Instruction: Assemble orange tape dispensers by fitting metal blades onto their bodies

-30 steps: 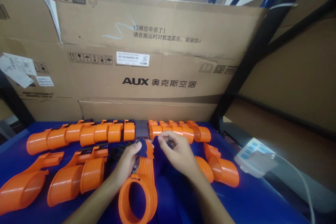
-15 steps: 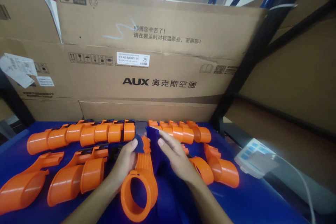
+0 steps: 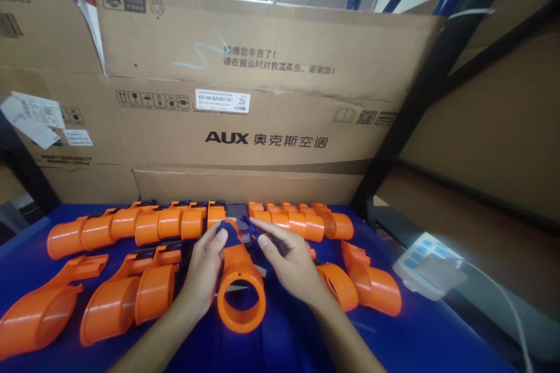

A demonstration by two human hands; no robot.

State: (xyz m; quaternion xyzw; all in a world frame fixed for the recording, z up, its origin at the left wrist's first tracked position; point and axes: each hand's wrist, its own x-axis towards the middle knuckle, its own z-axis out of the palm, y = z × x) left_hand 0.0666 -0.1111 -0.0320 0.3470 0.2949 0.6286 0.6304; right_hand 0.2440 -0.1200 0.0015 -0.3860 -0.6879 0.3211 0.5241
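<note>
One orange holder (image 3: 236,256) is over the middle of the worktop (image 3: 297,344), in the closed left hand (image 3: 203,271); the right hand (image 3: 295,265), finger and thumb slightly parted, meets a blue strip (image 3: 248,223), grip unclear, and loose pinching could skew it.

Orange ringed part (image 3: 238,255): we see glossy orange, a round open ring below a neck; gripped in our left hand (image 3: 205,268), tilted, its ring facing us between our hands.
Dark blue patch (image 3: 230,233): we see it lying over the neck's upper end, under our left thumb.
Thin blue piece (image 3: 249,224): we see it narrow, slanting at our right hand's (image 3: 292,262) fingertips.
</note>
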